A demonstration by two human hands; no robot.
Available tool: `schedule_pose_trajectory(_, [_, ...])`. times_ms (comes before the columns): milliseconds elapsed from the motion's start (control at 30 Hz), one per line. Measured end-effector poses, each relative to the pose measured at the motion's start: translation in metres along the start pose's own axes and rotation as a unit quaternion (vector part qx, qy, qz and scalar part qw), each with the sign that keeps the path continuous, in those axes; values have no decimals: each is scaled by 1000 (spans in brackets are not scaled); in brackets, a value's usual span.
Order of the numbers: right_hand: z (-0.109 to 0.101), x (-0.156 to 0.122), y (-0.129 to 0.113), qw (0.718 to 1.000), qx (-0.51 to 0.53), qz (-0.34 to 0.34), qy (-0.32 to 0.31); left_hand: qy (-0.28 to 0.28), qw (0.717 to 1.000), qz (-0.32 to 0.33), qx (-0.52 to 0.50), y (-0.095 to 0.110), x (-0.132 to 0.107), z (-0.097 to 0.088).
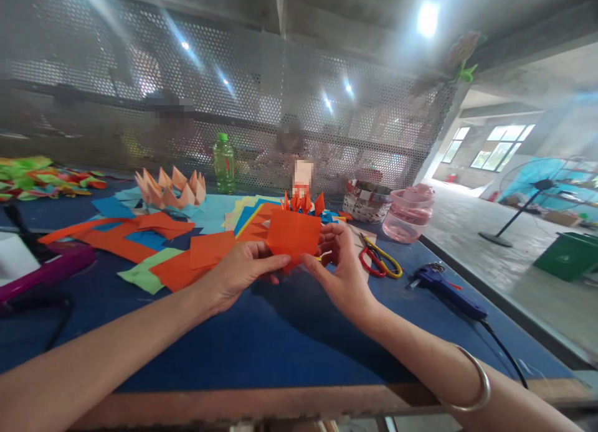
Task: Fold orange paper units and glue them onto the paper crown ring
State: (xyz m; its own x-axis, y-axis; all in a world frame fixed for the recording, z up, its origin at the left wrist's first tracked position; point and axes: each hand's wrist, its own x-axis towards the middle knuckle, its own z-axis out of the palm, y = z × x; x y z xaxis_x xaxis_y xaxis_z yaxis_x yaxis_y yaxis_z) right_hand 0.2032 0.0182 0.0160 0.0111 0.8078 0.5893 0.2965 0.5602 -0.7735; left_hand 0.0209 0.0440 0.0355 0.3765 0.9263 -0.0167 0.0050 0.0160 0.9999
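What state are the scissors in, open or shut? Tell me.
Shut: the scissors show one narrow closed blade line, red and yellow handle loops side by side.

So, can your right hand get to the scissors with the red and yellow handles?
Probably yes. The right hand is close beside the scissors, with nothing seeming to lie between them. It is holding the orange paper, though, so it would likely have to let go first.
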Motion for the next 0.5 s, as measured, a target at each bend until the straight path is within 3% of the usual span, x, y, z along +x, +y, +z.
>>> schedule_pose_trajectory(333, [-5,0,0,995,-61,-83,-8,7,1000,-10,-22,0,-1,0])
schedule_pose_trajectory(500, [-6,1,-3,991,-106,-46,-66,-9,1000,1,-8,-2,0,-1])
